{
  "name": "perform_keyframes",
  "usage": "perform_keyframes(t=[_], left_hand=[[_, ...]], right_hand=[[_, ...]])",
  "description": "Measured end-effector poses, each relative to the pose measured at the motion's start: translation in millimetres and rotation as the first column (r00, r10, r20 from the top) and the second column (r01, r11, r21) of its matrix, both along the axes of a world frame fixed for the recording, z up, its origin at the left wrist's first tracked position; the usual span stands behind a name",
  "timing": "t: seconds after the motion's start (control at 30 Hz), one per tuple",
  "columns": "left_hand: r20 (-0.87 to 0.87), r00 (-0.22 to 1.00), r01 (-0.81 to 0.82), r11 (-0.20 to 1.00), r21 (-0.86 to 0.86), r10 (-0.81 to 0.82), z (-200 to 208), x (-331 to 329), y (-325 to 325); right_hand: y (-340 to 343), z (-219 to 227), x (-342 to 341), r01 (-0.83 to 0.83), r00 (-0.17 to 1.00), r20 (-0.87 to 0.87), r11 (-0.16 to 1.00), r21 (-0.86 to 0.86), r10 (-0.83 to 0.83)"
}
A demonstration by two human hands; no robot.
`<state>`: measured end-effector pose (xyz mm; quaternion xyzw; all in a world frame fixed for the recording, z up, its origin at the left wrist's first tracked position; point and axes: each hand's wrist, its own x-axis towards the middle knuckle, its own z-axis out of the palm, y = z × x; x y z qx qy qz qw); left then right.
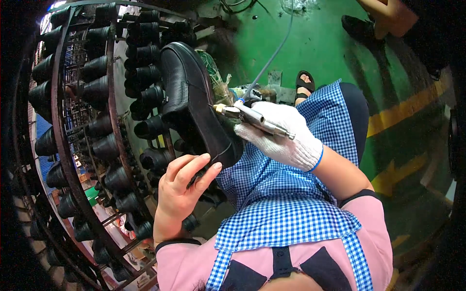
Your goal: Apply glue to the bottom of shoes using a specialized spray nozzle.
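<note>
A black leather shoe (pixel 187 89) stands out in front of me on the left, toe pointing away and heel toward me. My bare left hand (pixel 182 184) is closed at its heel end, fingertips and thumb against the leather. A white knitted glove covers my right hand (pixel 286 133), which is wrapped round a metal gun-shaped air tool (pixel 257 119). The tool's brass-coloured nozzle points left, at or very close to the shoe's side near the sole edge. From its top a thin bluish hose (pixel 274 56) runs up and away.
On the left a tall metal rack (pixel 60 97) carries many black shoes (pixel 94 92) in rows. Beyond the shoe lie clear plastic wrapping (pixel 221 89) and small items. A person's leg and dark shoe (pixel 359 29) show at the far right, on a green floor (pixel 310 43) with yellow markings.
</note>
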<state>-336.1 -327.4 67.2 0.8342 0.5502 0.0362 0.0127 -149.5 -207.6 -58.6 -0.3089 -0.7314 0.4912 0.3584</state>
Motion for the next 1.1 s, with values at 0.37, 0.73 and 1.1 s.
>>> perform_keyframes(t=[0.37, 0.73, 1.1], left_hand=[[-0.019, 1.0, -0.003, 1.0, -0.017, 0.002, 8, 13, 13], [-0.155, 0.982, 0.092, 0.989, -0.118, -0.11, 17, 30, 46], [0.008, 1.0, 0.031, 0.99, -0.14, -0.031, 5, 49, 87]], right_hand=[[-14, 6, 39, -0.154, 0.986, 0.053, 0.982, -0.11, 0.16], [-27, 2, 74, -0.067, 0.998, 0.011, 0.996, -0.051, 0.068], [-20, 8, 94, 0.01, 0.997, 0.08, 1.0, 0.018, -0.012]])
